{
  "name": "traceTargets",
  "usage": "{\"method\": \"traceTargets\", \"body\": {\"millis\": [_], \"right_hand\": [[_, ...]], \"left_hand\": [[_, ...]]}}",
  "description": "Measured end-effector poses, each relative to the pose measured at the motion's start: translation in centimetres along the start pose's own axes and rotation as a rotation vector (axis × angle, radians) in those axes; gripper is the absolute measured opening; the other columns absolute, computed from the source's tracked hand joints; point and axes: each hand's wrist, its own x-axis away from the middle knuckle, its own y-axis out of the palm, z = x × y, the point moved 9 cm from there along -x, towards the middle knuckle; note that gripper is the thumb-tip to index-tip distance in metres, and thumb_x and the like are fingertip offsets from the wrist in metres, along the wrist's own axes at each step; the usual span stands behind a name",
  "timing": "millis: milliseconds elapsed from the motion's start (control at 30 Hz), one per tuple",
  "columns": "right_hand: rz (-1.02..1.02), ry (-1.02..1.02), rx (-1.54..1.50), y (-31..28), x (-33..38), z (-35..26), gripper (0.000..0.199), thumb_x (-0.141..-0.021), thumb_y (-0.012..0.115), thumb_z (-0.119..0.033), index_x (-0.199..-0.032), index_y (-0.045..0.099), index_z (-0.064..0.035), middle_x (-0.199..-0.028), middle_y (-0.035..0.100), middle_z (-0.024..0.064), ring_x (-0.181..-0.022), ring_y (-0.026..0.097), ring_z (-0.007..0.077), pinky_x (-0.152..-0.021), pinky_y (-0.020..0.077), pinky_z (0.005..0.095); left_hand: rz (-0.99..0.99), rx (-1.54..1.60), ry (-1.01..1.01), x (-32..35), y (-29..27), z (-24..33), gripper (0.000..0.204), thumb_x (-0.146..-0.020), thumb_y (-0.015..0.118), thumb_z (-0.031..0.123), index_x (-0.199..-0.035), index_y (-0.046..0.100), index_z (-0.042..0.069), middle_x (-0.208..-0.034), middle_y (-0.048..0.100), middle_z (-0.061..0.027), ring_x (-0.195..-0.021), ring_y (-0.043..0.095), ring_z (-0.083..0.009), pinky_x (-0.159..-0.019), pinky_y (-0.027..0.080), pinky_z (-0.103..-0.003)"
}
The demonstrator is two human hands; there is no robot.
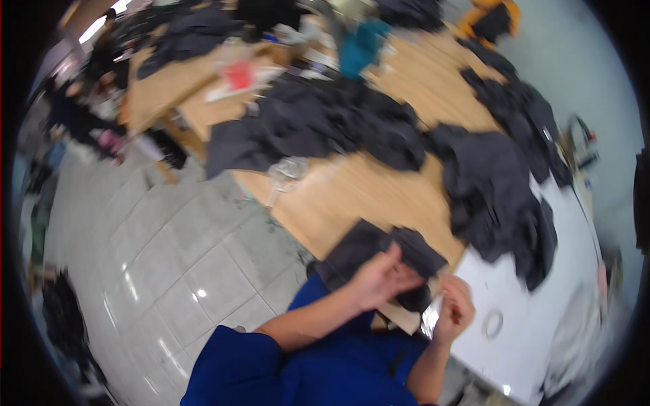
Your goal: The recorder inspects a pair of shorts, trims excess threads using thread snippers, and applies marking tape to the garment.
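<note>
A dark grey cloth piece (353,252) lies at the near edge of the wooden table, against my front, with part of it folded over. My left hand (382,277) is over this cloth, thumb raised apart from fingers that stretch toward the right; the picture is blurred here. To its right, my right hand (453,310) is curled closed beside the cloth's edge. A small reddish thing (457,314) shows in its grip, too blurred to name. Below the cloth, between my hands, a pale tan flat piece (401,317) sticks out.
More dark grey garments (305,122) lie across the wooden table (365,196), and a heap (491,189) spreads to the right. A white tabletop (542,223) there bears a tape roll (493,325). A clear plastic bundle (288,170) sits near the left edge. Tiled floor (183,271) lies left.
</note>
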Motion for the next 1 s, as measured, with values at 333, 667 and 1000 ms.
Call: {"method": "traceTargets", "body": {"millis": [333, 667, 1000], "right_hand": [[-0.136, 0.173, -0.086, -1.8, 1.7, 2.0, 0.043, -0.074, 0.057, 0.002, -0.116, 0.057, -0.0026, -0.12, 0.055, 0.0164, -0.115, 0.05, 0.0341, -0.096, 0.0387, 0.0413], [-0.333, 0.287, -0.477, -1.1, 3.4, 2.8, 0.026, -0.084, 0.056, -0.008, -0.108, 0.059, 0.0005, -0.096, 0.064, 0.0143, -0.083, 0.063, 0.0198, -0.07, 0.0486, 0.0273], [-0.401, 0.291, 0.287, 2.2, 4.2, 12.8, 0.044, -0.076, 0.06, -0.005, -0.119, 0.058, -0.0154, -0.128, 0.05, 0.0091, -0.12, 0.041, 0.0341, -0.1, 0.0331, 0.0411]], "left_hand": [[-0.071, -0.256, -0.027, 0.6, 1.1, -0.8, 0.05, -0.097, 0.031, 0.044, -0.13, 0.041, 0.008, -0.127, 0.05, -0.0083, -0.116, 0.047, -0.0208, -0.095, 0.039, -0.034], [-0.219, -0.092, -0.057, 0.8, 4.6, -0.9, 0.063, -0.094, 0.036, 0.048, -0.138, 0.027, 0.004, -0.14, 0.033, -0.0195, -0.128, 0.035, -0.0308, -0.102, 0.036, -0.044], [0.322, -1.081, -0.08, 4.8, -2.6, 13.6, 0.024, -0.094, 0.05, 0.025, -0.09, 0.059, 0.004, -0.071, 0.063, -0.0033, -0.056, 0.049, -0.0036, -0.047, 0.034, -0.015]]}}
